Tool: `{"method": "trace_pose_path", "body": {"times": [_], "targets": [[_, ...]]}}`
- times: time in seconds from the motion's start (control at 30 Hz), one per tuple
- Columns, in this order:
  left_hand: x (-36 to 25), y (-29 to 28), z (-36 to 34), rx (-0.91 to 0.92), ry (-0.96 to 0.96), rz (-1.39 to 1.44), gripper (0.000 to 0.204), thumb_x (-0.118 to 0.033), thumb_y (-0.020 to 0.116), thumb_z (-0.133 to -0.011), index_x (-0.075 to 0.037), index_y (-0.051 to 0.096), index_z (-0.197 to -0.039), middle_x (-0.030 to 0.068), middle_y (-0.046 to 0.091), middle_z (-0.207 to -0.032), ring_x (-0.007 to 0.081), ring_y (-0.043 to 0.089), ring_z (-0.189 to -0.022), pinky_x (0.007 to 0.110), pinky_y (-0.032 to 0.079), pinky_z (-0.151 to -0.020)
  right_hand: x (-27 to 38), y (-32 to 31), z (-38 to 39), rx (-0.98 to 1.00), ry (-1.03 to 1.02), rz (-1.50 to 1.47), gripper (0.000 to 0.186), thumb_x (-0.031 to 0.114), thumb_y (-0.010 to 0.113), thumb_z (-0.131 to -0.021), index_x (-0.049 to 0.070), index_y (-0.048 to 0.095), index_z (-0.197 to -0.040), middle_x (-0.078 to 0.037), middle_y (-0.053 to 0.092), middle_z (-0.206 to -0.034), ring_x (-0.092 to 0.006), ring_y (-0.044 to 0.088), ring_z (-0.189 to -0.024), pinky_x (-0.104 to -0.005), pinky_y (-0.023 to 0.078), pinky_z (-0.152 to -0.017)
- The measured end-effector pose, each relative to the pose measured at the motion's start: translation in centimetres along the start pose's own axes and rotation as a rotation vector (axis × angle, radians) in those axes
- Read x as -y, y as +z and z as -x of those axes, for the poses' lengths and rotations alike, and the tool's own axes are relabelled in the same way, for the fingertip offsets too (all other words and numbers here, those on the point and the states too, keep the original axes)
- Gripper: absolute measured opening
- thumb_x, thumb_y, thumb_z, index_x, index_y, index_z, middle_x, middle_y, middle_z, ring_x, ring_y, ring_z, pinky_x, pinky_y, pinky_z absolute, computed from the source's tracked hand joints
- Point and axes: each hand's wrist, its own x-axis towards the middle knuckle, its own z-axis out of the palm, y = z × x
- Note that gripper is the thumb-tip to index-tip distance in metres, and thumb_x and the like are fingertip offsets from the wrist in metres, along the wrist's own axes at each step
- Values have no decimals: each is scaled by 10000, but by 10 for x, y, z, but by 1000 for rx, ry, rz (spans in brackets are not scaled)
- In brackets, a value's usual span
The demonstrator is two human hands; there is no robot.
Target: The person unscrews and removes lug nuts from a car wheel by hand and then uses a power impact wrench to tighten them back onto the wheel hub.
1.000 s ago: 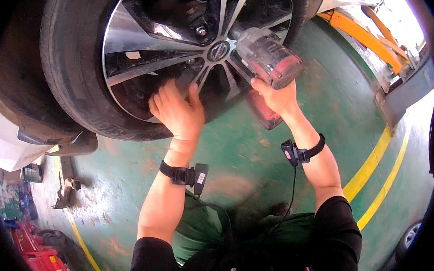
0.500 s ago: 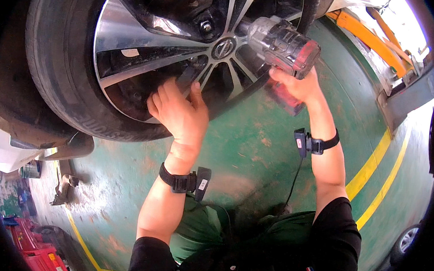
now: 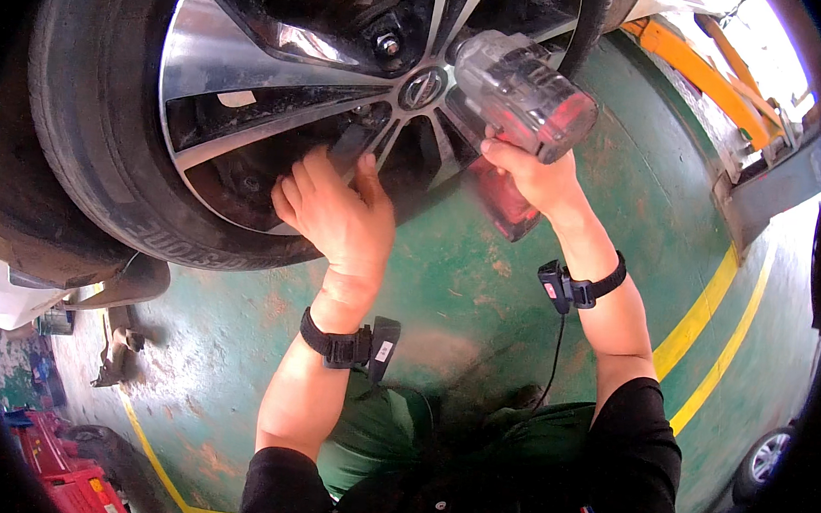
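The left hand [image 3: 334, 211] lies flat on the car wheel [image 3: 280, 92], with its fingers spread out and pressed against a dark spoke near the bottom of the shiny rim. It does not grip anything that I can see; it looks like it leans there to keep the person steady, or to stop the wheel from turning. The right hand [image 3: 531, 175] is closed tight around the handle of a power tool [image 3: 521, 95], a chunky grey and red one with a red block at the bottom. The tool sits just beside the round middle cap [image 3: 422, 87] of the wheel and points in at the wheel, so its front end is hidden behind its own fat body. I cannot tell which bolt it is on. One bolt [image 3: 387, 43] shows above the cap, between two spokes. The black tire [image 3: 83, 119] wraps around the rim, and its top is cut off by the edge of the picture. The car above it is mostly out of view too. Each wrist wears a black strap with a small box on it, and a thin wire hangs from the right one. The floor [image 3: 483, 297] is green with yellow lines [image 3: 704, 318]. Something red [image 3: 65, 480] sits in the bottom left corner, but it is too squashed to make out.
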Motion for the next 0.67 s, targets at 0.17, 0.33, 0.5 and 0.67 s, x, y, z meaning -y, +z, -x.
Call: {"method": "trace_pose_path", "body": {"times": [0.17,0.33,0.5,0.67], "targets": [[1,0,0,-16,6,31,461,-366,719,-922,3,612,-1177,176,631,-1056,412,568,-1031,531,366,-1057,9,6,1,73,169,-72,271,160,794,-818,58,730,-1060,-34,753,-993,-186,698,-978,-355,521,-908],[1,2,0,-41,15,36,463,-368,720,-922,3,612,-1178,173,621,-1034,409,566,-1018,524,376,-1045,2,7,1,16,22,125,290,184,779,-821,52,725,-1073,-36,749,-987,-207,696,-989,-359,513,-916],[1,2,0,-43,23,8,461,-369,715,-924,2,613,-1179,174,622,-1036,409,567,-1020,520,378,-1041,8,7,1,49,18,110,293,228,763,-830,65,730,-1072,-63,748,-1004,-244,696,-1008,-375,509,-928],[1,2,2,-44,15,12,468,-377,711,-924,-2,613,-1185,174,625,-1042,409,568,-1024,516,377,-1043,5,8,2,25,-44,135,185,130,751,-847,60,705,-1012,-34,705,-890,-163,650,-777,-318,500,-711]]}}
